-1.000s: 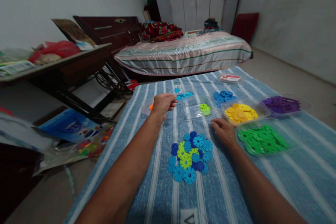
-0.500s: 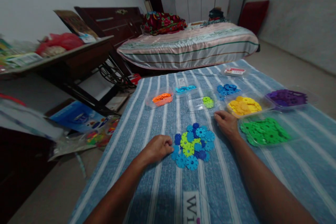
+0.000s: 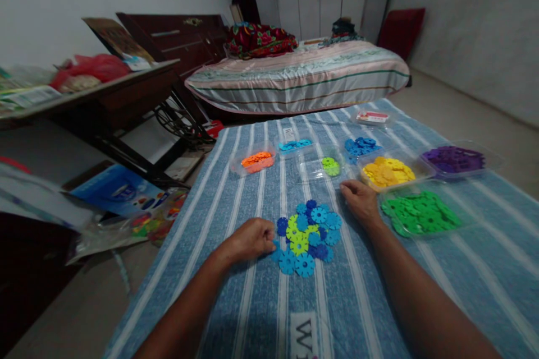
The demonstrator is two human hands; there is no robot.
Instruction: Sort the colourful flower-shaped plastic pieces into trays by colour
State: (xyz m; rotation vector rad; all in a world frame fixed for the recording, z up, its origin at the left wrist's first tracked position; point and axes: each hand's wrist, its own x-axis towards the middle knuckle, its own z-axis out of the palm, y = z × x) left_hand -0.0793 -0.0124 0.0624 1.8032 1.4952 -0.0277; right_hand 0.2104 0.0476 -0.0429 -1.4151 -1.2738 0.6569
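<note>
A pile of flat snowflake-shaped plastic discs [image 3: 306,236], light blue, dark blue and lime, lies on a blue striped cloth [image 3: 379,303]. My left hand [image 3: 249,240] sits at the pile's left edge, its curled fingertips touching a light blue disc. I cannot see whether it grips one. My right hand [image 3: 357,201] rests knuckles up on the cloth, just right of the pile and beside the tray of green discs [image 3: 421,214], with its fingers bent and nothing in it.
Clear trays hold sorted discs: orange [image 3: 256,161], light blue [image 3: 295,145], lime [image 3: 330,165], dark blue [image 3: 360,146], yellow [image 3: 389,171], purple [image 3: 455,158]. A small red-and-white box [image 3: 371,118] lies farther back. A dark table [image 3: 105,101] and floor clutter stand left, a bed [image 3: 298,78] beyond.
My left hand drew back from over the orange tray to the pile's left edge. The right hand stayed in place. The camera shifted a little.
</note>
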